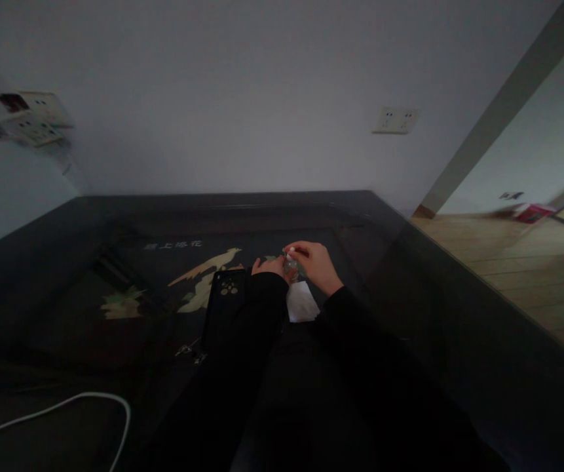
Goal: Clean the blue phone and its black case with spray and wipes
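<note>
My left hand (268,266) and my right hand (315,263) meet over a dark table, both in black sleeves. Between them is a small clear bottle (290,265) with a white top. The left hand holds the bottle's body from the left. The right hand's fingertips pinch the white top from above. A folded white tissue (301,303) lies on the table just below the hands. A black phone (225,305), back up, lies left of my left forearm.
The dark table (114,262) carries a painted bird and flowers. A white cable (90,403) loops at the near left, and small keys (190,353) lie by the phone. Wall sockets (394,120) sit behind. Wooden floor (532,269) lies to the right.
</note>
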`<act>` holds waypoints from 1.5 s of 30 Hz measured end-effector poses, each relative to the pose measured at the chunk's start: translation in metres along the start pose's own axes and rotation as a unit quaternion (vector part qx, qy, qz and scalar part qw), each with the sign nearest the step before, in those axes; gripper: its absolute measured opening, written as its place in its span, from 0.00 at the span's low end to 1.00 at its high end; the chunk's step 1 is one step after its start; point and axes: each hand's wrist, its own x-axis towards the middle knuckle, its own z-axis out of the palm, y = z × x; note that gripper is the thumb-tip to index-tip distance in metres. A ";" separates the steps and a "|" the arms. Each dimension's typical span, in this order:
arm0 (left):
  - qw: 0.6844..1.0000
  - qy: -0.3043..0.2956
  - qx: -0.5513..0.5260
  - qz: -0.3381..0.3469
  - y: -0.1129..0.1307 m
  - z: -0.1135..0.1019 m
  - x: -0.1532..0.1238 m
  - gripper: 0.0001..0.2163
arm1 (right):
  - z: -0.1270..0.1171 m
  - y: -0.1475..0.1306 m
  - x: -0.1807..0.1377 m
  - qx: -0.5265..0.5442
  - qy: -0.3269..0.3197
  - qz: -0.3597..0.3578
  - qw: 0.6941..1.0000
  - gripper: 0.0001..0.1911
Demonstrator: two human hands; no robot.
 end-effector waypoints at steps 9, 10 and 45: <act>1.000 0.013 -0.006 -0.001 0.001 0.001 -0.003 0.20 | -0.031 -0.037 0.003 0.047 0.045 -0.031 0.997 0.09; 1.000 0.018 -0.008 -0.002 0.001 0.001 -0.003 0.20 | -0.038 -0.043 0.001 0.056 0.057 -0.036 0.996 0.09; 0.996 0.043 -0.076 0.033 -0.010 0.012 0.009 0.17 | -0.016 -0.045 -0.002 -0.016 0.120 -0.027 0.992 0.09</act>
